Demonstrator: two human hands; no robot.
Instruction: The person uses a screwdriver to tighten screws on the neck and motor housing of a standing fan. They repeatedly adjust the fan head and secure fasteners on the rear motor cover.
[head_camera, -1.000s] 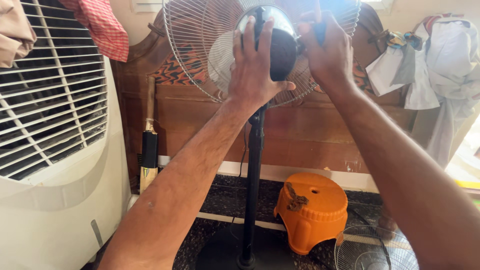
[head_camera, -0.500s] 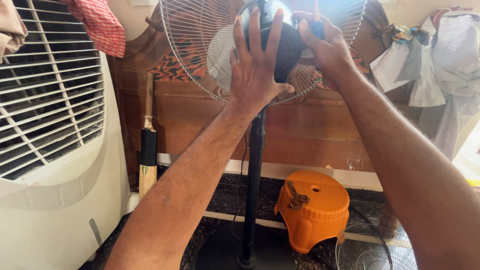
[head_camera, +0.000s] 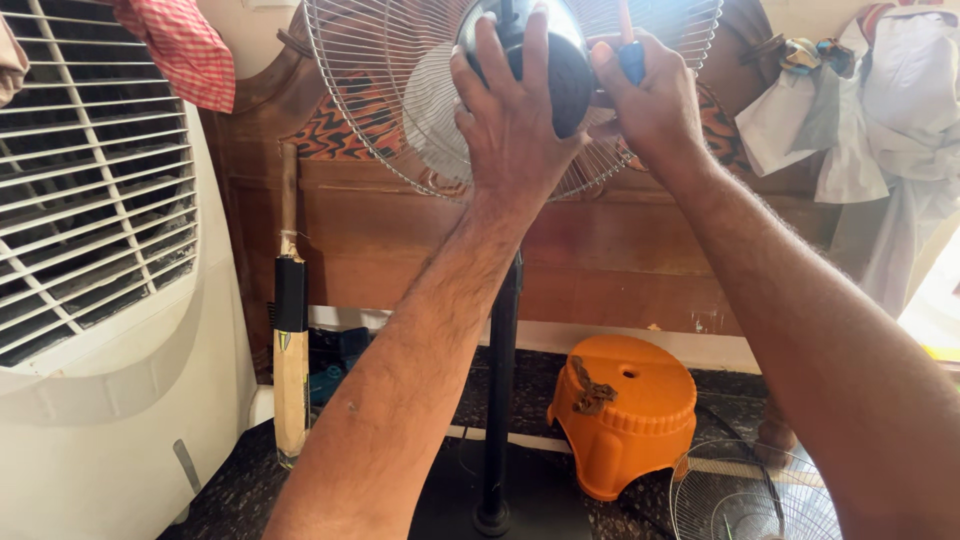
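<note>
A pedestal fan stands in front of me, its dark motor housing (head_camera: 572, 75) facing me behind the wire rear grille (head_camera: 370, 100). My left hand (head_camera: 510, 120) is pressed over the back of the housing, fingers spread around it. My right hand (head_camera: 655, 105) is at the housing's right side, closed on a screwdriver with a blue and red handle (head_camera: 631, 58). The tool's tip is hidden behind my fingers and the housing. The fan's black pole (head_camera: 500, 380) runs down between my forearms to the floor.
A white air cooler (head_camera: 90, 250) fills the left. A cricket bat (head_camera: 291, 350) leans against a wooden headboard (head_camera: 620, 260). An orange stool (head_camera: 625, 410) and a loose wire fan grille (head_camera: 750, 495) sit on the dark floor. Clothes (head_camera: 880, 120) hang at right.
Both hands stay on the fan's motor. My left hand's fingers have slid a little higher and spread over the housing, and the view has shifted slightly.
</note>
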